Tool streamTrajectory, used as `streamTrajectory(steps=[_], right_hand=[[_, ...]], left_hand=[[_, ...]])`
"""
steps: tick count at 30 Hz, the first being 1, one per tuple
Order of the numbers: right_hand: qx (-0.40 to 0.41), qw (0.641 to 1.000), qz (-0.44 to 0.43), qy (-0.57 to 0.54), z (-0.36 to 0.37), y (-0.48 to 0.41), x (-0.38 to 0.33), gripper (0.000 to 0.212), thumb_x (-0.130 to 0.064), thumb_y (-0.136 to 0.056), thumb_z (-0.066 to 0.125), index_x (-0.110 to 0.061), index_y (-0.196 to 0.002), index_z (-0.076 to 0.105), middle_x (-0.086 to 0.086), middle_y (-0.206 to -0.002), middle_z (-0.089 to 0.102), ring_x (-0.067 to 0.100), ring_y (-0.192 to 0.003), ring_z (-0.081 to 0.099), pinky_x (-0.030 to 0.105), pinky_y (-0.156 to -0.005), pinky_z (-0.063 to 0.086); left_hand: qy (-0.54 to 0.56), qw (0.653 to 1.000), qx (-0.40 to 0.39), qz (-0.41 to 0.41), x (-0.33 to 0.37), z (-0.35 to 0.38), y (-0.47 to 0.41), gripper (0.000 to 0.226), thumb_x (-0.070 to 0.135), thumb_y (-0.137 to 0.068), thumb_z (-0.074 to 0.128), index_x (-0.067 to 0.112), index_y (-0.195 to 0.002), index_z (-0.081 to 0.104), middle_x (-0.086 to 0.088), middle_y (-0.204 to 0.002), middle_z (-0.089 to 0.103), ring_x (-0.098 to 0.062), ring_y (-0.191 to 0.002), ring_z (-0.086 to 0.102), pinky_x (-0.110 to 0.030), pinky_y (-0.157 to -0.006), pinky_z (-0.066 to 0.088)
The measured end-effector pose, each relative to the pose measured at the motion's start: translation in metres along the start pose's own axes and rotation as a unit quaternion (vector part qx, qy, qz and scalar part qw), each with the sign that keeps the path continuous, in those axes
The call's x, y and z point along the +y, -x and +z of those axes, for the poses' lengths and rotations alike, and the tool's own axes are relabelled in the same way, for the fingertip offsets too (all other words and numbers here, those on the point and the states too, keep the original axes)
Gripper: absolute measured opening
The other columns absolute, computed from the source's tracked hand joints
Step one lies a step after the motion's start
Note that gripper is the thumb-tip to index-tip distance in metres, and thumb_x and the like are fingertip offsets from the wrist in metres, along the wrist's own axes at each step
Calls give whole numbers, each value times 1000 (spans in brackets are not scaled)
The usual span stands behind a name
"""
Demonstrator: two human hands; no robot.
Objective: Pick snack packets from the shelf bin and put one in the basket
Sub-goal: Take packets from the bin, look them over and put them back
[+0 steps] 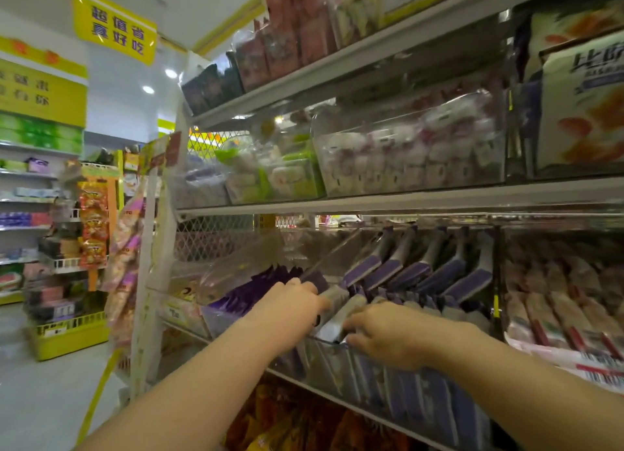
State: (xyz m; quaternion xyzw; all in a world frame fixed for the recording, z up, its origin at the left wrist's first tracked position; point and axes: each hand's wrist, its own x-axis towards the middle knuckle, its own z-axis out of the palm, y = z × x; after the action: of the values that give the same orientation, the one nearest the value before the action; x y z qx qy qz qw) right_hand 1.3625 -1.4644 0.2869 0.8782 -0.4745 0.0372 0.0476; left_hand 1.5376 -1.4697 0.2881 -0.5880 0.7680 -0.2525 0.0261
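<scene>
Head camera, close above shelf bin (388, 386), facing forward, perhaps tilted; blurred.

Low in the middle of the frame, the left hand (290, 310) and the right hand (388, 332) reach into a clear bin (371, 376) full of purple packets (405, 276). Each hand grips a pale packet (335, 296), side by side. A yellow sign (114, 28) hangs at the upper left

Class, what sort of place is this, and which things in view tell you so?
Probably a snack shop or supermarket aisle: tiered shelves of packaged goods, clear bins full of packets, and a yellow hanging sign.
</scene>
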Motion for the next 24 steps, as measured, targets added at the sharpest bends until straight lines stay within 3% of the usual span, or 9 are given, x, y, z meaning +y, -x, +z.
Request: streamTrajectory(steps=[5,9,13,18,21,24], right_hand=[[-10,1000,0,28,-6,6,-3,34,-40,-99,34,-30,-123,56,4,-132,53,26,-116,49,35,-79,36],[-34,998,11,43,-9,8,-4,34,-39,-98,32,-33,-123,54,2,-128,53,25,-109,51,44,-90,45],[-47,997,21,51,-13,11,-4,39,-43,-98,33,-32,-131,49,4,-135,48,27,-118,48,47,-98,43],[-48,998,15,40,-16,12,-7,37,-43,-98,35,-30,-127,53,2,-131,52,23,-115,51,45,-98,44],[-44,998,20,34,-15,11,-5,38,-44,-97,35,-33,-128,52,1,-132,52,22,-115,51,45,-98,45],[-50,998,22,34,-12,9,-2,39,-48,-97,33,-37,-131,48,-1,-136,50,23,-120,48,46,-99,43]], left_hand=[[-23,998,-43,-28,11,-21,-11,44,17,-96,54,25,-138,42,-10,-123,56,-32,-113,51,-47,-101,23],[27,997,-65,-12,13,-23,-9,52,10,-97,50,32,-142,35,-7,-120,63,-32,-115,51,-46,-101,21],[94,994,-22,-53,9,-10,-8,58,4,-97,45,38,-144,36,-6,-127,60,-33,-115,47,-41,-101,32],[200,973,80,-80,9,16,-1,35,24,-98,52,39,-129,50,1,-104,67,-26,-100,47,-41,-98,34],[107,990,77,-58,9,12,1,34,19,-98,49,39,-125,56,1,-105,67,-26,-95,42,-39,-96,29],[-66,996,51,-21,7,-1,-3,32,16,-94,56,31,-121,64,-5,-121,51,-30,-116,37,-50,-103,18]])
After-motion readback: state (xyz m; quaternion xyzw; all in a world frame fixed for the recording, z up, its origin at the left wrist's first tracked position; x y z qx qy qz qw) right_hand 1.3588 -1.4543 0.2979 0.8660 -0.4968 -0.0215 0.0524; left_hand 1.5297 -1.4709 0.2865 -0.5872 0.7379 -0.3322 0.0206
